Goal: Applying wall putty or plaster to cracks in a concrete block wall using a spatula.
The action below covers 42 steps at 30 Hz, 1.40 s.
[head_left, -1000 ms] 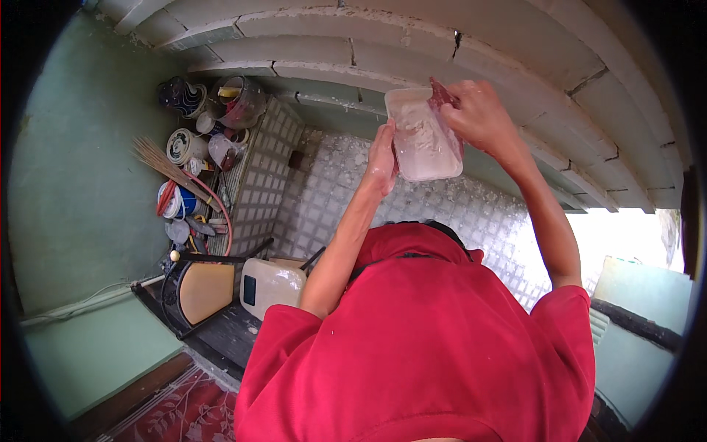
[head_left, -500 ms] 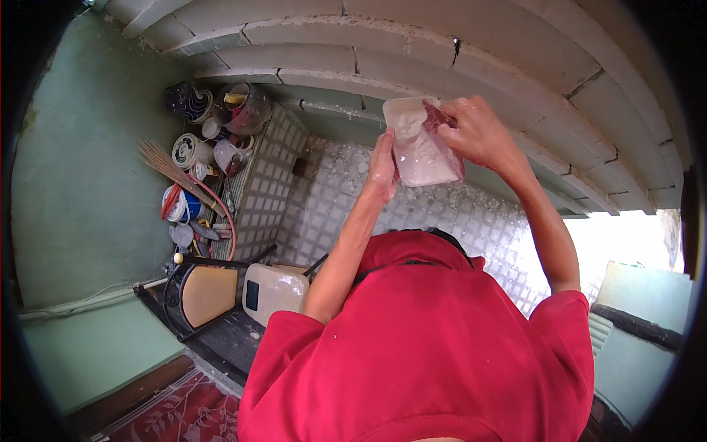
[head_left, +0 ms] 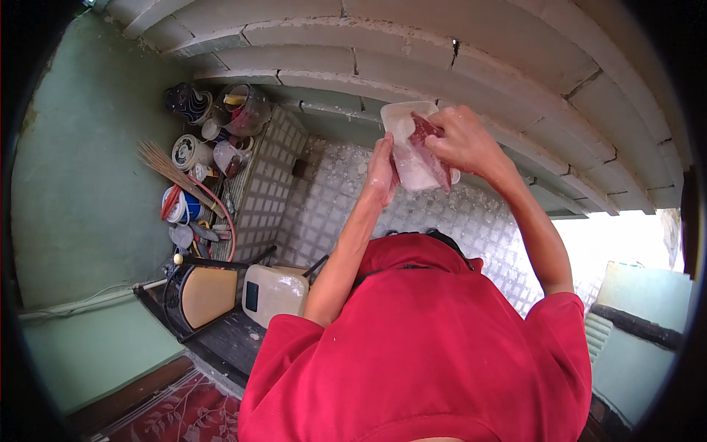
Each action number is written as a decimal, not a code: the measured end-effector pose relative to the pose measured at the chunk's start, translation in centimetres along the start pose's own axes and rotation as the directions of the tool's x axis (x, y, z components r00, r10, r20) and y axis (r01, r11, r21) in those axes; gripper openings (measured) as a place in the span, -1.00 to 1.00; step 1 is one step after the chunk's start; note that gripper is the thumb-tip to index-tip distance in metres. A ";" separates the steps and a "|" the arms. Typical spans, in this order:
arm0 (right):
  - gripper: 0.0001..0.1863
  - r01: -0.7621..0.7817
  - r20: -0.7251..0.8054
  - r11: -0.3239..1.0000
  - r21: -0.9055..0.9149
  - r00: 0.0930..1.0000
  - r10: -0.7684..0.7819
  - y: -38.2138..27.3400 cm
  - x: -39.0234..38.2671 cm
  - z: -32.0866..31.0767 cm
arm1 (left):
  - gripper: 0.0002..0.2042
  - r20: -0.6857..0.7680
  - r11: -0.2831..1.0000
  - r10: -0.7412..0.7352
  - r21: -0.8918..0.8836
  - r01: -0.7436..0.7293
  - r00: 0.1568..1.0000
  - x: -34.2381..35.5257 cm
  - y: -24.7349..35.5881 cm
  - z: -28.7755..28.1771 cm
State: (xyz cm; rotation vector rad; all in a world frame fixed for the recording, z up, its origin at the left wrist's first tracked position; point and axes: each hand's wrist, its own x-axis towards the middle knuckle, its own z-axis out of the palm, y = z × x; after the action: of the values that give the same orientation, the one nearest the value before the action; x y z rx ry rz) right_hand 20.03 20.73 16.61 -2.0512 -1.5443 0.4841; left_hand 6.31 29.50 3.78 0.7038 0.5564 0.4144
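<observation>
My left hand (head_left: 381, 172) grips the left side of a white rectangular plastic container (head_left: 412, 169), held tilted above the tiled floor. My right hand (head_left: 460, 144) is closed on a dark-red speckled piece (head_left: 426, 131), perhaps a cloth, which lies across the inside and right part of the container. A pale, wet-looking smear coats the container's inside; I cannot tell what it is.
Pale block wall (head_left: 515, 44) ahead; tiled floor (head_left: 324, 184) below. On the left, a tiled ledge (head_left: 272, 169) beside buckets (head_left: 190, 151), a twig broom (head_left: 162, 166) and a hose (head_left: 228, 221). A chair (head_left: 208, 295) and white appliance (head_left: 276, 291) sit lower left; bright opening (head_left: 618, 232) at right.
Both hands and the container have shifted slightly downward. The red piece in my right hand has moved down and a little left over the container, covering more of its inside.
</observation>
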 end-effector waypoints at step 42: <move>-0.70 0.020 -0.229 0.991 -0.135 0.972 -0.051 1.9 0.7 1.1 | -0.68 -0.006 0.984 0.108 -0.143 -0.108 0.994 0.3 -1.3 1.0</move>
State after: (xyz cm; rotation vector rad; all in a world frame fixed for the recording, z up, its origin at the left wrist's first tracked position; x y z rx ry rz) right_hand 21.07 21.23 14.61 -2.0892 -1.5029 0.1239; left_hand 7.36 28.25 3.43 0.5979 0.4833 0.5496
